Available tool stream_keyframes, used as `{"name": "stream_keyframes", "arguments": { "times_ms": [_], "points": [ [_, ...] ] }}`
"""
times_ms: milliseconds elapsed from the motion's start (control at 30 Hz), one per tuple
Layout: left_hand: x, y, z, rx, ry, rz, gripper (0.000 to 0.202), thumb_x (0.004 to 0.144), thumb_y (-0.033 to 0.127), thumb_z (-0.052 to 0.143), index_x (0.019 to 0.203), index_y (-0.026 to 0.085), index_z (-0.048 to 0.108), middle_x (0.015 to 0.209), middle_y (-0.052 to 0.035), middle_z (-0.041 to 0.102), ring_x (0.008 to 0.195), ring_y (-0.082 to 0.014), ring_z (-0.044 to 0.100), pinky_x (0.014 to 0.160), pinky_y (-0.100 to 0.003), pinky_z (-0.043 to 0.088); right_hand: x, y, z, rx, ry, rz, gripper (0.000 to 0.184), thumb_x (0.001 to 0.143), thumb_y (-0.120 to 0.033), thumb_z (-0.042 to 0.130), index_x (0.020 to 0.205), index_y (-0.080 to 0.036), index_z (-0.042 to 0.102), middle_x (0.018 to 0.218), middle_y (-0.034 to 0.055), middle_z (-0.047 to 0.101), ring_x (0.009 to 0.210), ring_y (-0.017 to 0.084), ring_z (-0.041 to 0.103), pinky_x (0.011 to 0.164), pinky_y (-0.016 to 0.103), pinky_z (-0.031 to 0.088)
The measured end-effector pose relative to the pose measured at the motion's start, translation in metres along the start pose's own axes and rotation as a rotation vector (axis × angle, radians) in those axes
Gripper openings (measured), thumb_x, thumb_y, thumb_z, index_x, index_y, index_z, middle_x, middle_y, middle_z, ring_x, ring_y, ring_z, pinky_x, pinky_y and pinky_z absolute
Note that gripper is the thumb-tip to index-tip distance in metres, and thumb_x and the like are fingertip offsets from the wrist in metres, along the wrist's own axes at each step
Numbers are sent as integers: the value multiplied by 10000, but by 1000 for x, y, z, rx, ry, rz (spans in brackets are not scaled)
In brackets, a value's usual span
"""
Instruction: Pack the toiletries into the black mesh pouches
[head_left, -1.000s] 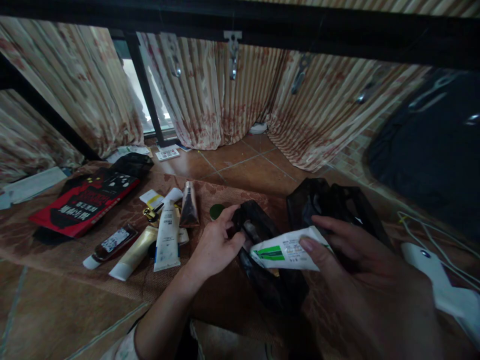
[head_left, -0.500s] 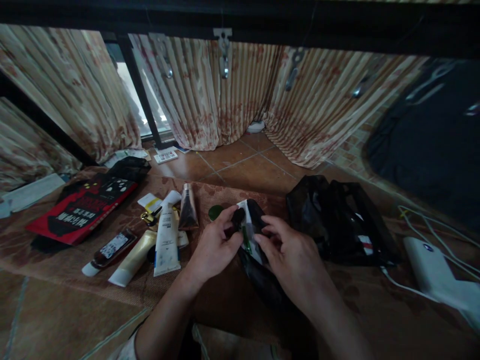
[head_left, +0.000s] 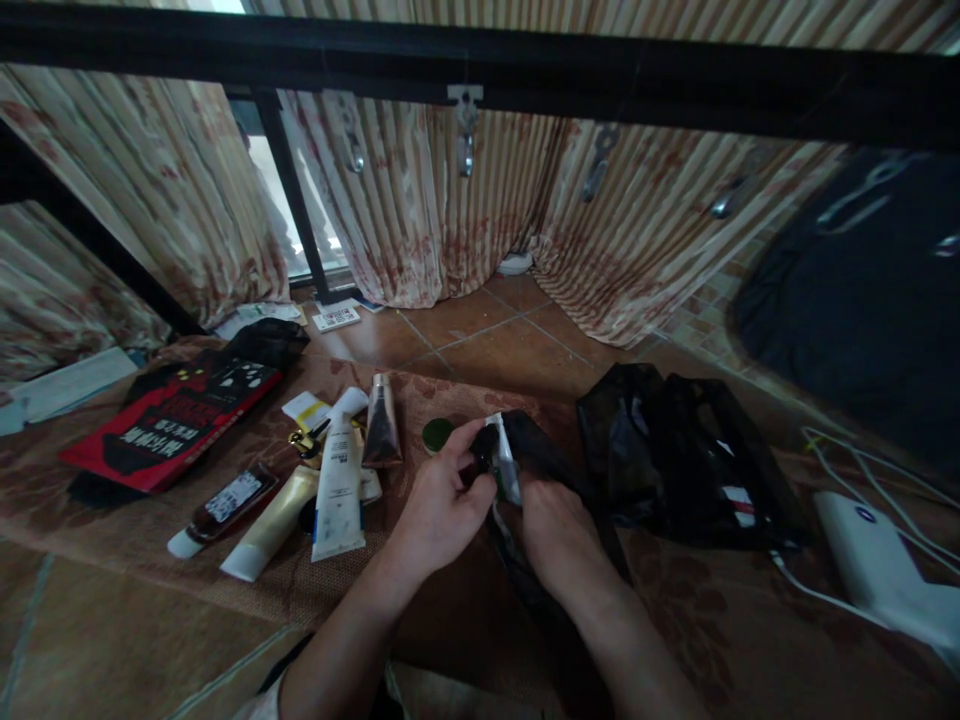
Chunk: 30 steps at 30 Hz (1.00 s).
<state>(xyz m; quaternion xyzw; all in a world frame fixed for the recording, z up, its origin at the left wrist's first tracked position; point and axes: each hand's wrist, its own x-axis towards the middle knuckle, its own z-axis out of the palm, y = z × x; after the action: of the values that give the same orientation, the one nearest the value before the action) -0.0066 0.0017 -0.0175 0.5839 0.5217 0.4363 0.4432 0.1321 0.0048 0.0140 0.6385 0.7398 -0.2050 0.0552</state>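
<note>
A black mesh pouch (head_left: 534, 436) lies in front of me, its mouth facing up. My left hand (head_left: 442, 505) pinches the pouch's left edge between thumb and fingers. A white and silver packet or tube (head_left: 507, 468) with a bit of green sticks up inside the mouth. My right hand (head_left: 562, 535) reaches into the pouch beside it, its fingertips hidden by the mesh. Just beyond my left hand sits a round dark green lid (head_left: 436, 434). Left of that lie a brown tube (head_left: 382, 425) and a white tube (head_left: 339, 490).
Farther left are a gold tube (head_left: 271, 525), a dark bottle with a white cap (head_left: 229, 505) and a red book (head_left: 172, 425). Another black mesh bag (head_left: 690, 460) stands on the right. Beyond it lies a white power bank (head_left: 862, 545) with cables. A dark bar (head_left: 525, 80) crosses above.
My right hand has gone from holding the pouch's right edge to reaching down into its mouth. My left hand keeps its hold. The view has tilted slightly up.
</note>
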Motion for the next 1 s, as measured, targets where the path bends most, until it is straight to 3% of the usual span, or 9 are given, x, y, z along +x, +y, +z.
{"name": "stream_keyframes", "arguments": {
  "times_ms": [167, 300, 533, 633, 767, 900, 1000],
  "points": [
    [1, -2, 2, 36, 125, -51, 610, 797, 119, 504, 1396, 204, 429, 978, -41, 721, 630, -129, 638, 561, -229, 471, -12, 4, -5, -13, 30, -23, 162, 913, -219, 507, 994, -157, 632, 931, 139, 735, 903, 290, 712, 723, 339, 467],
    [0, 0, 4, 152, 198, -89, 625, 795, 131, 509, 1412, 185, 423, 811, -11, 710, 501, -108, 552, 511, -225, 410, -19, 5, -12, -40, 34, -34, 176, 896, -217, 524, 1019, -158, 635, 907, 131, 737, 893, 292, 710, 714, 339, 461],
    [0, 0, 3, 243, 319, -106, 502, 820, 160, 504, 1322, 164, 527, 554, 60, 548, 456, -106, 489, 492, -212, 339, -25, 14, -17, 20, 29, -126, 129, 872, -206, 531, 862, -215, 659, 859, 67, 738, 858, 251, 708, 697, 314, 436],
    [-1, 1, 4, 225, 344, -77, 490, 812, 158, 518, 1301, 156, 543, 535, 70, 517, 439, -101, 466, 479, -209, 325, -24, 19, -16, 21, -1, -146, 142, 860, -199, 541, 806, -208, 671, 843, 66, 736, 851, 241, 706, 694, 305, 432],
    [-3, 2, 4, 172, 286, -18, 508, 811, 171, 521, 1319, 177, 524, 588, 55, 571, 461, -108, 488, 481, -209, 356, -17, 22, -13, -10, -92, -201, 171, 839, -139, 525, 799, -174, 688, 870, 114, 740, 899, 256, 705, 709, 303, 441],
    [-2, 3, -2, 157, 213, -2, 510, 804, 172, 521, 1313, 192, 529, 595, 55, 585, 468, -111, 489, 487, -207, 371, -13, 22, -10, 56, -53, -136, 209, 849, -169, 550, 1017, -168, 673, 990, 131, 735, 981, 276, 694, 756, 321, 458],
    [-1, 2, -4, 165, 202, -2, 514, 807, 170, 514, 1321, 193, 519, 582, 61, 569, 461, -108, 482, 485, -204, 364, -11, 20, -7, 168, 64, -71, 401, 851, -229, 604, 1251, -208, 576, 1106, 105, 718, 1058, 262, 673, 835, 320, 450]
  ]
}}
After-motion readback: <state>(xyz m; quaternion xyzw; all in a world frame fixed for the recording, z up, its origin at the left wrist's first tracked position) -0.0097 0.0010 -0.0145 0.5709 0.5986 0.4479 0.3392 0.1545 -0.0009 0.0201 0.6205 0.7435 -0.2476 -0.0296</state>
